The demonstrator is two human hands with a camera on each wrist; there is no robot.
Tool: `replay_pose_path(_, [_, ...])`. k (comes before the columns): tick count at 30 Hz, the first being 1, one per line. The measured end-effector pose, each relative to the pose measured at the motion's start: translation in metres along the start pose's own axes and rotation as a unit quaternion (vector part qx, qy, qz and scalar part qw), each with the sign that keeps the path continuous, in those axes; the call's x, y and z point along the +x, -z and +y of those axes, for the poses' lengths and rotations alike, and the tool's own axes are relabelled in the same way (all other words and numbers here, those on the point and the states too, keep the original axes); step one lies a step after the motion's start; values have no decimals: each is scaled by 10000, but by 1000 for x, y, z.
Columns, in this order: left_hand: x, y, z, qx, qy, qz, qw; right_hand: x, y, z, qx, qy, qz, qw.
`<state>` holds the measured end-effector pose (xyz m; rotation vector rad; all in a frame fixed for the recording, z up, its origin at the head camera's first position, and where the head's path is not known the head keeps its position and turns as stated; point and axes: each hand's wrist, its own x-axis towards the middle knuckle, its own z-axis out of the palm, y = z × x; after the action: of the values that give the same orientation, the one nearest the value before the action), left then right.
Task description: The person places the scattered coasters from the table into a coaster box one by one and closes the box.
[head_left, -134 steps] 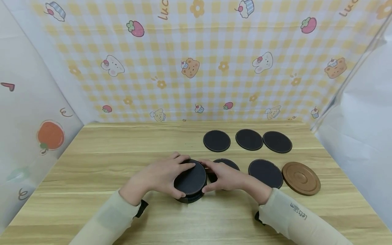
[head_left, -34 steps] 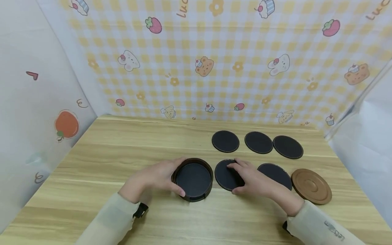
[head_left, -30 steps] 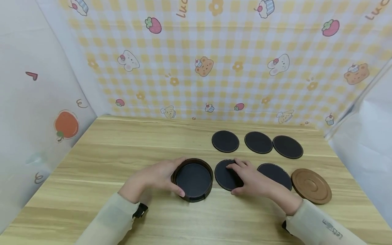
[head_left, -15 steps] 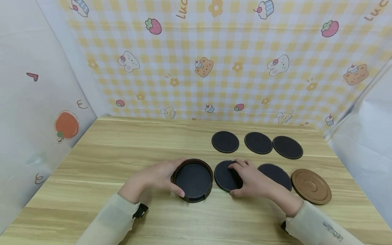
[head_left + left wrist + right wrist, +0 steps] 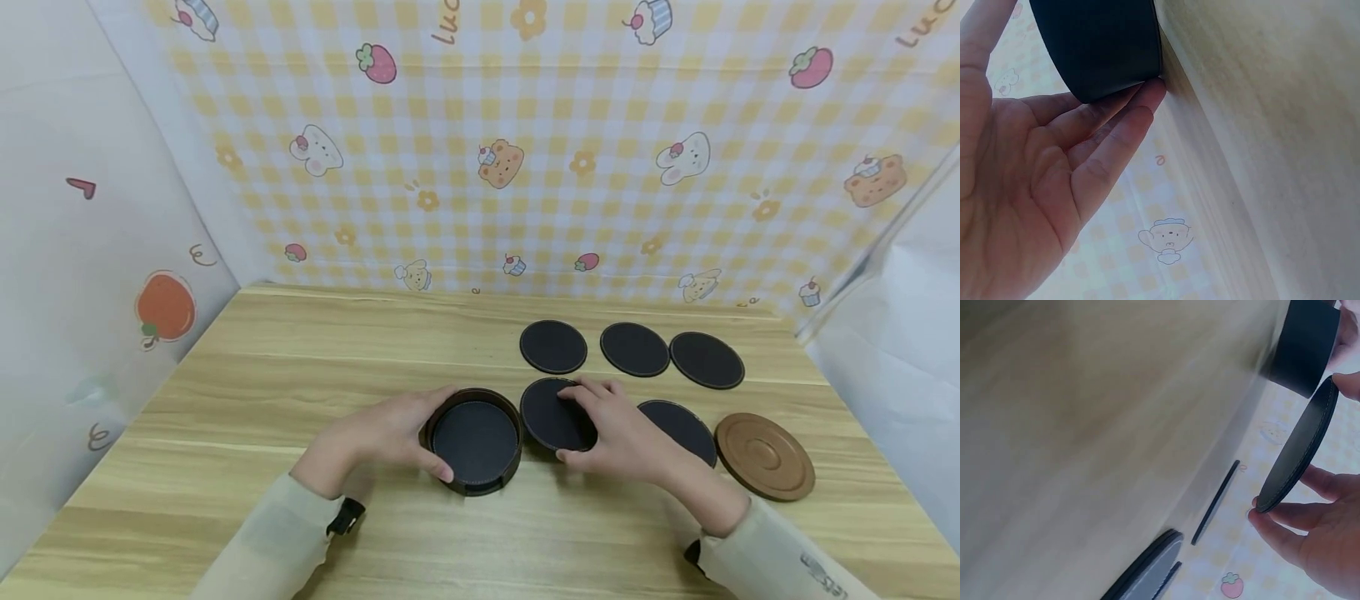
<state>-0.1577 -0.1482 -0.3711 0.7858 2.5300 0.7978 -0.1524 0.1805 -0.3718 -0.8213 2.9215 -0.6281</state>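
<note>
My left hand (image 5: 386, 432) grips the round black coaster holder (image 5: 480, 395) from its left side, thumb at the front and fingers behind. The holder stands upright on the table, and a flat black surface shows inside. In the left wrist view, the fingers press along the holder's smooth outer wall. Just right of the holder, my right hand (image 5: 622, 437) pinches a round black coaster (image 5: 551, 415) by its edge between thumb and fingers. The right wrist view shows this coaster (image 5: 1300, 447) lifted off the table and tilted, with stitching along its rim. My palm hides its right part.
Three black coasters (image 5: 553, 347) lie in a row at the back right. Another black coaster (image 5: 682, 432) lies behind my right wrist, partly covered by it. Beside it is a brown grooved disc (image 5: 765, 458). A patterned cloth (image 5: 420, 125) hangs behind the wooden table (image 5: 300, 350).
Earlier, both hands were at the holder with a black disc on top; the right hand then moved right to the coaster. It has now raised that coaster off the table. The left hand stays.
</note>
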Motion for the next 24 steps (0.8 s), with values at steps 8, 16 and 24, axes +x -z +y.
replay_pose_path(8, [-1,1,1,83,126,-36,9999,5,-3,-12,140,110,151,9997])
replay_pose_path(16, [0,1,0,-25,81,-34,10000,13,-9,-29,311,171,-85,9993])
replay_pose_path(24, [3,1,-1,8,-102,-32,9999,17,-15,-45,134,468,-102,9988])
